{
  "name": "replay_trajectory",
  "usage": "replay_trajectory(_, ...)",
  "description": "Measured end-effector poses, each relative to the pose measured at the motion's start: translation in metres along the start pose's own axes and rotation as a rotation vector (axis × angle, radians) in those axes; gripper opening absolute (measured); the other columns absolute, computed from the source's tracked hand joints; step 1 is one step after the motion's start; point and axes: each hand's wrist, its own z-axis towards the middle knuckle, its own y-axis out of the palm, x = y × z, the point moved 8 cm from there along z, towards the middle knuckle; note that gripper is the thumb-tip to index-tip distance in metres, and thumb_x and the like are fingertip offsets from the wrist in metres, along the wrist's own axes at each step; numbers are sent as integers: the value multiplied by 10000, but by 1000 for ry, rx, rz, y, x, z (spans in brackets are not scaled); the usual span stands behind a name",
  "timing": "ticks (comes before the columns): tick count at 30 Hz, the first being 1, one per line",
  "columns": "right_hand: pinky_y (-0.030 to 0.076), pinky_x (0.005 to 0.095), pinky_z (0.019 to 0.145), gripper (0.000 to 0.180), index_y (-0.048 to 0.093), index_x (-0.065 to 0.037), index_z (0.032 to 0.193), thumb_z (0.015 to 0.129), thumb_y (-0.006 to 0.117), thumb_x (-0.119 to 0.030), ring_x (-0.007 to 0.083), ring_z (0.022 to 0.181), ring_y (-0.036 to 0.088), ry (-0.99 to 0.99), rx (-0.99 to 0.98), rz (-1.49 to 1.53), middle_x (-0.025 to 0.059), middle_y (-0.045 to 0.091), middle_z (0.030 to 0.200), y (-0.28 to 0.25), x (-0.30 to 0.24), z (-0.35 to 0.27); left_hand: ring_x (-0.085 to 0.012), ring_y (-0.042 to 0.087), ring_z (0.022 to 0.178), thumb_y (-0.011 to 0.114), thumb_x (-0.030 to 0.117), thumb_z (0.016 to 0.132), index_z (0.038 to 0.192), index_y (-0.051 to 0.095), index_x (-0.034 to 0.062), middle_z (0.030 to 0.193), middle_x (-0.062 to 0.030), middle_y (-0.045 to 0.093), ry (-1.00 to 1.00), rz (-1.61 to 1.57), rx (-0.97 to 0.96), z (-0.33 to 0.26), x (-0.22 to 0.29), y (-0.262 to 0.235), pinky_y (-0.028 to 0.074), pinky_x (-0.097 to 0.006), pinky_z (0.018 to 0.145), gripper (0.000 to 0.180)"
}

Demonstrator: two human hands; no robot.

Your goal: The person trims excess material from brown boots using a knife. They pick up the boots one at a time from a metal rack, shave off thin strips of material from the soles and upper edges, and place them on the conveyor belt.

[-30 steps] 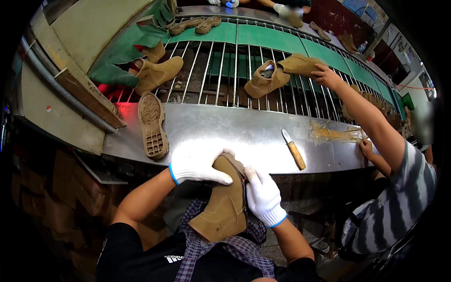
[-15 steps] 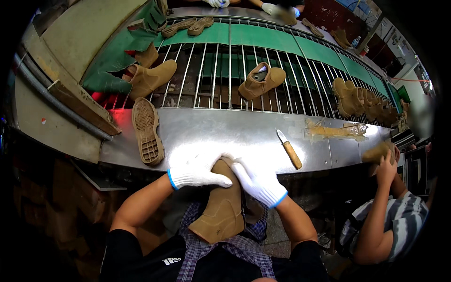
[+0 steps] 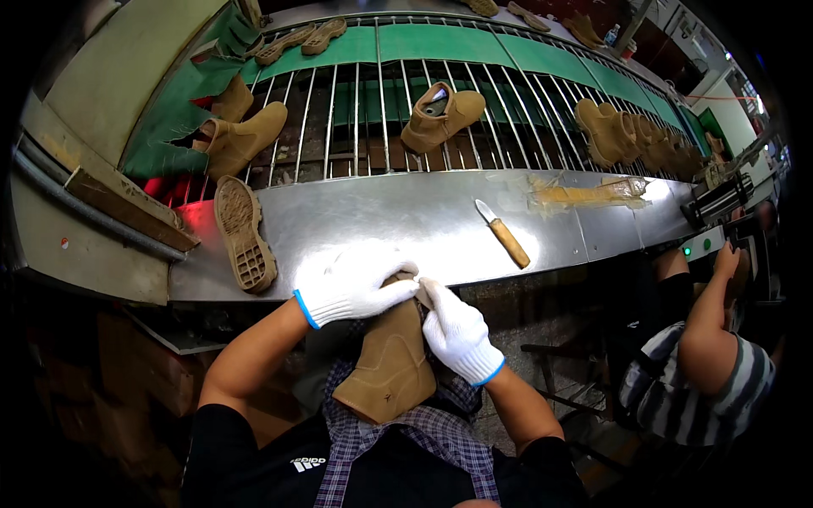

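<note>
A tan boot upper (image 3: 388, 364) lies against my apron, its stitched heel end toward me. My left hand (image 3: 360, 286), in a white knit glove with a blue cuff, is wrapped round its far end. My right hand (image 3: 459, 332), gloved alike, has its thumb and fingers pinched together beside that end. A small greyish edge shows at its fingertips; I cannot make out whether it is part of the boot. A wooden-handled knife (image 3: 508, 244) lies on the metal ledge beyond my right hand. Farther left on the ledge rests a tan sole (image 3: 244, 233), tread up.
Beyond the ledge (image 3: 339, 207) runs a rack of metal rods with green sheeting (image 3: 445, 42). On it are a single boot (image 3: 442, 117), boots at the left (image 3: 246, 140) and several at the right (image 3: 600, 131). A co-worker in a striped shirt (image 3: 686, 389) sits at my right.
My right hand has drawn back from the boot's far end, its spread fingers now pinched. The whole view has shifted slightly. The co-worker's hands have moved away from the ledge.
</note>
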Motion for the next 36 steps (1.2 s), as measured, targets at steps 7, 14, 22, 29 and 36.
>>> replay_trajectory(7,639,439,824,731,480,79,1561,881,718,-43,381,948,738,-237,-125,-101,230,698,1188,-2,-53,-13,-350,728,977,748,277,1000,1145,769,41,1049,-154,764,24,-63,18,-16,-9,-5,575,-449,914,277)
replay_trajectory(14,633,413,925,725,480,-1,1594,963,788,-181,394,1095,754,-264,-266,104,236,698,1305,-10,-40,-1,-211,721,1016,631,224,1120,1212,716,-8,1125,-116,758,-387,-790,702,-50,-76,33,571,-343,964,263)
replay_trajectory(22,576,479,1104,1077,273,-16,1730,955,835,-509,464,1282,720,144,-261,245,373,647,1452,36,-4,22,-110,678,1030,734,291,1083,1213,680,26,1096,-46,733,-522,-1145,532,-49,-71,43,552,-279,956,300)
replay_trajectory(29,624,447,992,895,396,74,1646,1003,798,-402,431,1175,754,-201,-167,-62,312,686,1379,6,-59,18,-99,649,976,656,242,1107,1152,699,22,1056,-31,721,-472,-1114,657,-58,-49,33,534,-279,932,229)
replay_trajectory(36,603,458,1050,958,436,39,1640,911,914,-359,339,1210,751,-42,-193,246,242,702,1395,-20,-64,33,-121,681,1058,615,286,1141,1170,688,17,1091,-55,730,-286,-1158,614,-55,6,-4,554,-301,979,280)
